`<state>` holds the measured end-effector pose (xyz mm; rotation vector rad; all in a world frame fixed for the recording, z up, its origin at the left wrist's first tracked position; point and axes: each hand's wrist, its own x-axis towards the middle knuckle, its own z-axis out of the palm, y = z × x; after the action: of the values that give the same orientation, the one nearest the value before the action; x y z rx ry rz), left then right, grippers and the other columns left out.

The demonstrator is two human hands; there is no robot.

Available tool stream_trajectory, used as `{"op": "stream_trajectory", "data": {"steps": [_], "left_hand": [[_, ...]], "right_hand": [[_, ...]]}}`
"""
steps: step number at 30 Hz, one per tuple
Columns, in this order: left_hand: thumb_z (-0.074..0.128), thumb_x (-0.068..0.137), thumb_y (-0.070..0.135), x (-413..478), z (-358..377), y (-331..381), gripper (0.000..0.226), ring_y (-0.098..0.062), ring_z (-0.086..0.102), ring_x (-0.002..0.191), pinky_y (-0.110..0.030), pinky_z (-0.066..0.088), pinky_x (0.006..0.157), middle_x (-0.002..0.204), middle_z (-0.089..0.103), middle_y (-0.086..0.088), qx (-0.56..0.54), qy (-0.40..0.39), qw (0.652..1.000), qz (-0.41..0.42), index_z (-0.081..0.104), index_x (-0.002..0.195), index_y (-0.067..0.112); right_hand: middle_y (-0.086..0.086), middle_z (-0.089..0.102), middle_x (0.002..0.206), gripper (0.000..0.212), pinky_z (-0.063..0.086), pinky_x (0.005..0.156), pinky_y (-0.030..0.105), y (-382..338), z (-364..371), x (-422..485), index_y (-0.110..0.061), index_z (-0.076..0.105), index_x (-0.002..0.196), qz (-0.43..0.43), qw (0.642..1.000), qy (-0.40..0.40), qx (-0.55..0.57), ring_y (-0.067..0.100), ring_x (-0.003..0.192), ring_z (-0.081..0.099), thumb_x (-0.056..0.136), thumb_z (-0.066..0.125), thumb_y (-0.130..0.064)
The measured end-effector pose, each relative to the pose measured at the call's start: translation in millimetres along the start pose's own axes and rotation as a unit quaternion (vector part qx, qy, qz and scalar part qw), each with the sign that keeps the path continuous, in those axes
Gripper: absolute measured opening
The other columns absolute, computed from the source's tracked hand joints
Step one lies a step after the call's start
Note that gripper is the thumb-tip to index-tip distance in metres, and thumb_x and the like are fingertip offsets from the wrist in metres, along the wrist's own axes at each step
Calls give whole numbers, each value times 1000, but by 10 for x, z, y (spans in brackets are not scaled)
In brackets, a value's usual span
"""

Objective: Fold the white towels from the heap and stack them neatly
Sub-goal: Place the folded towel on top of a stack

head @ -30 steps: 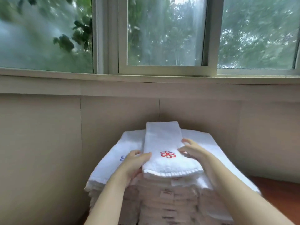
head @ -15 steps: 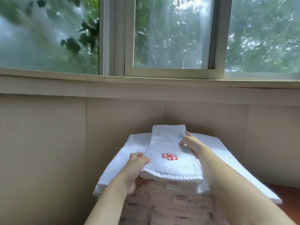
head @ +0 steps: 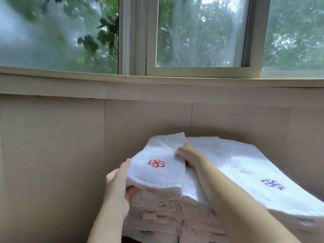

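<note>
towel (head: 163, 173) — between left hand (head: 117, 188), right hand (head: 186, 153)

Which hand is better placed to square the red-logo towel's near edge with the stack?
Left, probably. The left hand grips the towel at its near corner, against the stack; the right hand pinches farther back.

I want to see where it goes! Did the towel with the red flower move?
Yes. The red-flower towel slid left: it lay under the wall seam before, and now sits left of it, at the left edge of the stack.
</note>
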<state>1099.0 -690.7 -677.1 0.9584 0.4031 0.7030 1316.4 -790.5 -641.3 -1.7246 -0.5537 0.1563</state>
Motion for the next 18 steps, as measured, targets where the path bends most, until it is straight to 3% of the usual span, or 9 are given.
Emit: {"op": "stream_trajectory", "data": {"steps": [5, 7, 8, 10, 11, 13, 14, 16, 18], "left_hand": [[68, 80, 7, 1, -92, -69, 48, -27, 62, 78, -32, 49, 55, 105, 62, -13, 69, 19, 997, 30, 47, 122, 15], [70, 71, 9, -16, -65, -35, 46, -29, 60, 80, -35, 49, 60, 106, 62, -14, 63, 25, 997, 37, 52, 112, 17], [69, 65, 11, -32, -48, -10, 45, -29, 60, 79, -36, 49, 62, 103, 63, -15, 60, 19, 997, 39, 55, 107, 17], [65, 56, 16, -83, -1, 51, 44, -28, 60, 76, -37, 48, 64, 97, 65, -15, 78, 0, 996, 46, 57, 99, 18], [62, 52, 18, -105, 15, 77, 46, -26, 60, 76, -36, 47, 66, 96, 66, -13, 104, -6, 993, 52, 57, 98, 19], [61, 53, 22, -121, 8, 104, 53, -22, 59, 77, -33, 45, 66, 96, 64, -6, 190, -7, 979, 67, 54, 105, 23], [63, 59, 23, -113, -10, 104, 57, -21, 59, 80, -33, 45, 68, 97, 61, -3, 250, 0, 966, 69, 51, 115, 24], [64, 75, 25, -100, -57, 103, 67, -26, 57, 93, -34, 46, 74, 111, 56, -1, 401, 33, 913, 70, 36, 135, 25], [61, 82, 33, -149, -69, 122, 70, -30, 49, 109, -34, 41, 80, 126, 48, -6, 571, 99, 808, 103, 28, 143, 22]], "right_hand": [[14, 52, 124, 73, 46, 84, 37, -4, 71, 114, -21, 11, 150, -8, 995, 24, -95, 29, 102, 57, 86, 40, 0], [10, 50, 122, 66, 42, 75, 30, -28, 88, 159, -27, 25, 146, 2, 990, 8, -138, 27, 97, 56, 86, 33, 0], [8, 50, 110, 57, 37, 69, 28, -41, 91, 177, -26, 42, 132, 2, 989, -10, -149, 23, 86, 53, 84, 32, 2], [5, 45, 102, 47, 33, 62, 30, -51, 99, 216, -22, 55, 111, -2, 988, -26, -151, 19, 78, 47, 81, 30, 5], [4, 44, 110, 54, 39, 66, 29, -34, 95, 241, -22, 55, 122, -8, 988, -24, -153, 20, 89, 51, 83, 29, 5], [1, 39, 135, 59, 39, 92, 26, 26, 91, 253, -25, 43, 142, -35, 980, -17, -194, 23, 123, 47, 90, 32, 1], [3, 34, 147, 55, 31, 104, 29, 52, 94, 243, -26, 39, 144, -52, 962, -11, -269, 26, 134, 38, 94, 34, -5], [13, 17, 157, 43, 16, 114, 43, 78, 112, 214, -28, 44, 137, -55, 865, 48, -496, 38, 142, 19, 96, 34, -18], [18, 2, 159, 38, 4, 115, 49, 14, 129, 171, -21, 56, 126, -65, 779, 103, -615, 42, 144, 3, 92, 38, -19]]}}
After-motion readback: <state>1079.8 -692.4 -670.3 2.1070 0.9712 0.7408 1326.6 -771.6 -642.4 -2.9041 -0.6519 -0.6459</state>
